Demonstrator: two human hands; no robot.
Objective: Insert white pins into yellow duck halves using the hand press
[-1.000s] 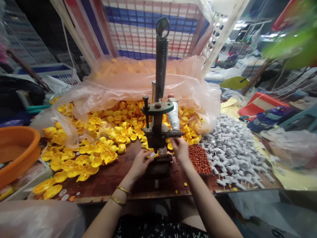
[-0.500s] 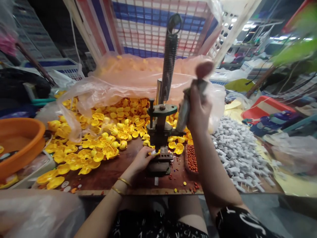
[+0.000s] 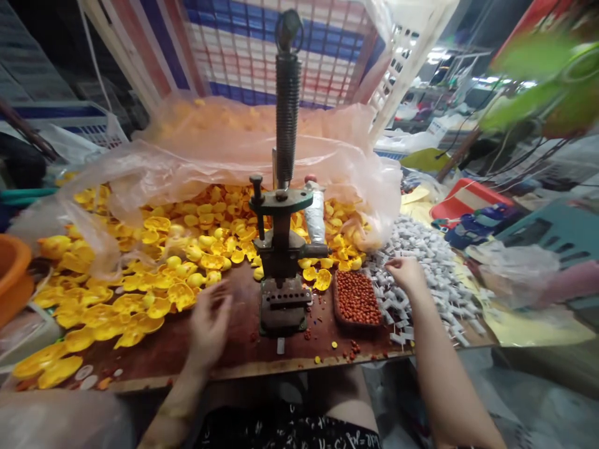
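Note:
A small hand press (image 3: 282, 262) with a tall spring stands on the brown board (image 3: 219, 349). Its taped lever (image 3: 314, 212) leans back behind it, untouched. My left hand (image 3: 209, 324) hovers left of the press base, blurred, with its fingers spread towards the yellow plastic pieces (image 3: 168, 255). Over at the right, the fingers of my right hand (image 3: 406, 274) are bunched over the heap of small grey parts (image 3: 430, 274); what they pinch, if anything, is hidden. A tray of red beads (image 3: 358, 298) lies between the press and that heap.
A big plastic bag (image 3: 234, 156) full of yellow pieces spills open behind the press. An orange basin (image 3: 12, 274) sits at the far left. A white crate (image 3: 299, 50) rises behind. A red tray (image 3: 463, 199) and clutter lie to the right.
My right hand has let go of the press lever and dropped to the grey parts. The lever has swung back. My left hand has left the press base and moved left.

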